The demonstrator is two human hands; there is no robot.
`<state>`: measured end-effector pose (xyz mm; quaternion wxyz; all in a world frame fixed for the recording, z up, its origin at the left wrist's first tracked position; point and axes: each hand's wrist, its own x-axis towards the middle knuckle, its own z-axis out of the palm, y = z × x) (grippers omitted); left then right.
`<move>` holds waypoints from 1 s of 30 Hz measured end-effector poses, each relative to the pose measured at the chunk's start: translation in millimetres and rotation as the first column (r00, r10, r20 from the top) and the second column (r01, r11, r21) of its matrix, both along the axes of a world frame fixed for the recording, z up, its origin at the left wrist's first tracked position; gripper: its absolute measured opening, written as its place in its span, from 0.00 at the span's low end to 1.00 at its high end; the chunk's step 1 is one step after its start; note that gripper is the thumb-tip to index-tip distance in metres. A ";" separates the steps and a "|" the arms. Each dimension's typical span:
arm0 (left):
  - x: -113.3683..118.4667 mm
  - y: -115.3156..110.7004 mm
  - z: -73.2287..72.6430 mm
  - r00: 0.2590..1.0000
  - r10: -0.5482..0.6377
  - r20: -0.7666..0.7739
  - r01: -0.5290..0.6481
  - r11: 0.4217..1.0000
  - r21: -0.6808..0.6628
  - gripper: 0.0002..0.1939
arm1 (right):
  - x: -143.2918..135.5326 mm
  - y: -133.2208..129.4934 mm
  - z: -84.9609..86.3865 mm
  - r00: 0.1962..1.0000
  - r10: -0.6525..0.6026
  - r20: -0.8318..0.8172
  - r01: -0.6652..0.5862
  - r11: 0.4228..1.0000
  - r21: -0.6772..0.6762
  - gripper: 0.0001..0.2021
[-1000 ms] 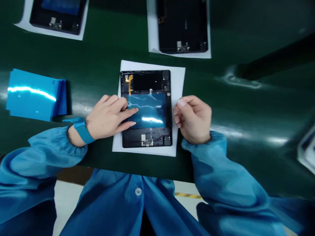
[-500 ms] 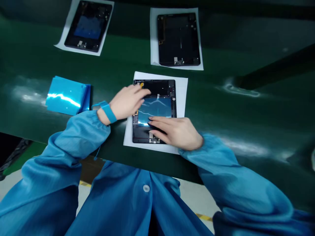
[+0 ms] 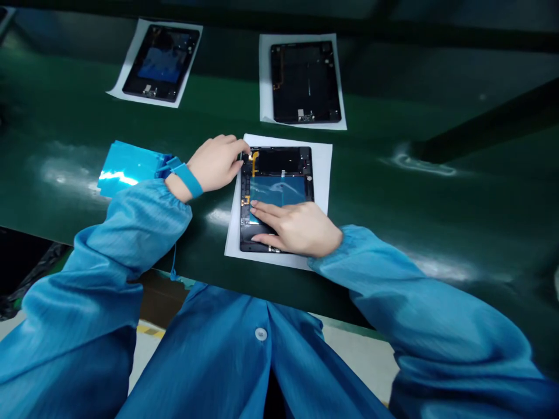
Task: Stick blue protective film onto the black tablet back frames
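Observation:
An opened tablet (image 3: pixel 275 160) lies on a white paper sheet (image 3: pixel 322 169) in front of me, its inner parts facing up. A shiny blue film-covered panel (image 3: pixel 279 189) fills its middle. My left hand (image 3: pixel 216 163), with a blue wrist strap (image 3: pixel 187 179), has its bent fingers and thumb at the tablet's upper left corner. My right hand (image 3: pixel 301 228) lies over the lower part of the tablet, fingers stretched out and touching the film near its left edge. It hides the tablet's lower right part.
Left of my left wrist lies a pile of blue film sheets (image 3: pixel 128 166). Farther back, two more opened tablets, one at left (image 3: pixel 161 61) and one at centre (image 3: pixel 305 81), rest on white paper on the green table (image 3: pixel 384 203).
My left hand has drawn back from over the tablet to its upper left corner, uncovering an orange flex cable. My right hand has slid left across the film. The view has shifted slightly.

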<state>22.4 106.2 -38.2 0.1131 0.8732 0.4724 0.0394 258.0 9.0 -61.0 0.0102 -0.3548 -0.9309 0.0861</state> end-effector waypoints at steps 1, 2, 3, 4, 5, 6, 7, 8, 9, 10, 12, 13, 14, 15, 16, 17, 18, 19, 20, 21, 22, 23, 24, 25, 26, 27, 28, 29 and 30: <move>4.3 3.3 -1.8 1.000 0.012 0.005 -0.012 1.000 0.003 0.20 | 1.3 0.6 -2.2 0.998 -0.069 -0.014 0.069 0.998 0.008 0.33; 9.1 6.6 -4.1 0.999 0.029 0.012 -0.030 0.999 0.014 0.20 | 2.3 2.2 -4.1 0.988 -0.151 -0.029 0.152 0.988 0.020 0.33; 14.4 9.7 -6.9 0.998 0.051 0.020 -0.052 0.998 0.031 0.20 | 3.0 3.8 -5.7 0.973 -0.228 -0.044 0.230 0.973 0.031 0.33; 20.1 12.5 -10.0 0.997 0.074 0.026 -0.075 0.996 0.048 0.20 | 3.2 4.1 -6.5 0.958 -0.282 -0.051 0.284 0.958 0.038 0.33; 25.8 15.0 -13.3 0.995 0.093 0.028 -0.095 0.994 0.062 0.21 | 3.0 2.4 -6.6 0.951 -0.304 -0.053 0.306 0.951 0.038 0.33; 31.4 17.3 -16.5 0.994 0.106 0.027 -0.108 0.992 0.070 0.21 | 2.5 -1.7 -6.1 0.954 -0.298 -0.048 0.299 0.954 0.028 0.33; 36.6 19.4 -19.6 0.994 0.111 0.023 -0.113 0.991 0.070 0.21 | 1.9 -7.9 -5.2 0.964 -0.264 -0.042 0.265 0.964 0.010 0.32; 41.2 21.4 -22.5 0.994 0.110 0.018 -0.111 0.992 0.066 0.21 | 1.7 -15.5 -4.1 0.976 -0.215 -0.038 0.215 0.977 -0.013 0.31; 45.0 23.5 -25.0 0.994 0.106 0.012 -0.106 0.992 0.064 0.21 | 2.1 -23.2 -3.2 0.986 -0.163 -0.036 0.162 0.986 -0.034 0.30; 48.1 25.7 -27.1 0.995 0.101 0.007 -0.101 0.993 0.064 0.21 | 3.5 -29.7 -2.7 0.992 -0.122 -0.036 0.120 0.992 -0.049 0.30; 52.1 30.8 -29.9 0.995 0.096 -0.003 -0.095 0.992 0.077 0.20 | 8.9 -35.2 -3.1 0.991 -0.129 -0.033 0.127 0.991 -0.043 0.30; 53.2 33.7 -30.5 0.996 0.094 -0.006 -0.093 0.992 0.086 0.19 | 12.6 -33.3 -3.9 0.983 -0.183 -0.030 0.182 0.983 -0.025 0.31; 54.0 36.6 -30.7 0.996 0.091 -0.009 -0.090 0.992 0.092 0.18 | 16.7 -28.6 -4.9 0.966 -0.258 -0.028 0.259 0.966 -0.003 0.31; 54.7 39.5 -30.5 0.996 0.086 -0.013 -0.084 0.992 0.093 0.18 | 20.7 -22.2 -5.7 0.942 -0.333 -0.025 0.334 0.943 0.015 0.32; 55.3 42.4 -30.1 0.997 0.079 -0.019 -0.077 0.993 0.089 0.17 | 24.4 -15.4 -6.2 0.919 -0.394 -0.020 0.395 0.918 0.030 0.33; 56.0 45.1 -29.5 0.997 0.070 -0.028 -0.068 0.994 0.082 0.17 | 27.6 -9.4 -6.3 0.902 -0.433 -0.009 0.433 0.901 0.043 0.33; 56.9 47.7 -29.0 0.997 0.061 -0.039 -0.058 0.996 0.074 0.16 | 30.3 -5.5 -5.7 0.894 -0.447 0.004 0.446 0.893 0.054 0.33; 57.7 49.9 -28.7 0.997 0.050 -0.053 -0.047 0.997 0.068 0.15 | 32.5 -4.6 -4.6 0.897 -0.441 0.018 0.439 0.896 0.064 0.32; 58.6 51.9 -28.5 0.997 0.037 -0.071 -0.032 0.997 0.064 0.15 | 34.4 -6.9 -2.9 0.908 -0.417 0.030 0.415 0.907 0.069 0.32; 59.3 53.5 -28.6 0.996 0.017 -0.093 -0.011 0.998 0.063 0.15 | 36.3 -12.4 -0.8 0.923 -0.383 0.036 0.380 0.923 0.067 0.31; 59.7 54.7 -28.6 0.993 -0.007 -0.118 0.015 0.998 0.065 0.16 | 38.7 -20.3 1.5 0.940 -0.341 0.033 0.339 0.939 0.058 0.30; 59.8 55.6 -28.5 0.989 -0.034 -0.146 0.045 0.996 0.072 0.16 | 41.7 -29.7 3.8 0.956 -0.294 0.020 0.293 0.955 0.039 0.29; 59.5 56.1 -28.0 0.983 -0.062 -0.174 0.077 0.994 0.081 0.17 | 45.5 -39.4 5.7 0.969 -0.247 -0.005 0.247 0.969 0.012 0.28; 58.9 56.2 -26.7 0.976 -0.086 -0.198 0.107 0.990 0.095 0.17 | 50.0 -48.0 6.9 0.976 -0.211 -0.046 0.210 0.977 -0.017 0.26; 57.9 55.8 -24.5 0.971 -0.102 -0.216 0.129 0.985 0.113 0.18 | 55.1 -54.6 7.0 0.973 -0.208 -0.100 0.205 0.978 -0.040 0.25; 56.7 54.9 -21.0 0.968 -0.109 -0.225 0.142 0.980 0.138 0.18 | 60.2 -58.4 5.8 0.953 -0.253 -0.167 0.247 0.967 -0.052 0.24; 55.4 53.5 -16.1 0.968 -0.111 -0.224 0.150 0.975 0.166 0.18 | 65.0 -59.1 3.1 0.909 -0.342 -0.240 0.336 0.940 -0.064 0.24; 54.0 51.5 -9.9 0.971 -0.109 -0.212 0.152 0.968 0.198 0.19 | 69.1 -56.7 -0.8 0.831 -0.457 -0.316 0.454 0.887 -0.089 0.24; 52.7 49.1 -2.6 0.975 -0.106 -0.194 0.151 0.960 0.234 0.19 | 72.1 -51.8 -5.6 0.725 -0.570 -0.386 0.564 0.814 -0.141 0.26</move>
